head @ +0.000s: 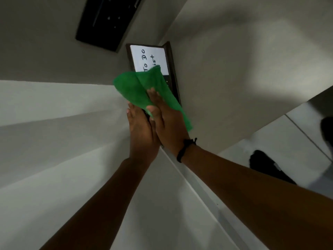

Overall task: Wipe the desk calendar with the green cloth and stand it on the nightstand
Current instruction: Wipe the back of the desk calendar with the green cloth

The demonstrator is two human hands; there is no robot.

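The desk calendar point(149, 58) is a dark-framed board with a white panel reading "To Do List", held up in front of a pale wall. My left hand point(142, 130) grips its near end from the left side. My right hand point(167, 121), with a black band on the wrist, presses the green cloth point(137, 89) flat against the calendar's face. The cloth covers the lower part of the white panel and drapes past both sides of the frame. No nightstand shows in this view.
A black rectangular object point(106, 20) is mounted on the wall at the upper left. White surfaces with angled edges point(54, 141) fill the left and lower view. Dark shapes point(268, 168) lie at the far right beside a glossy panel.
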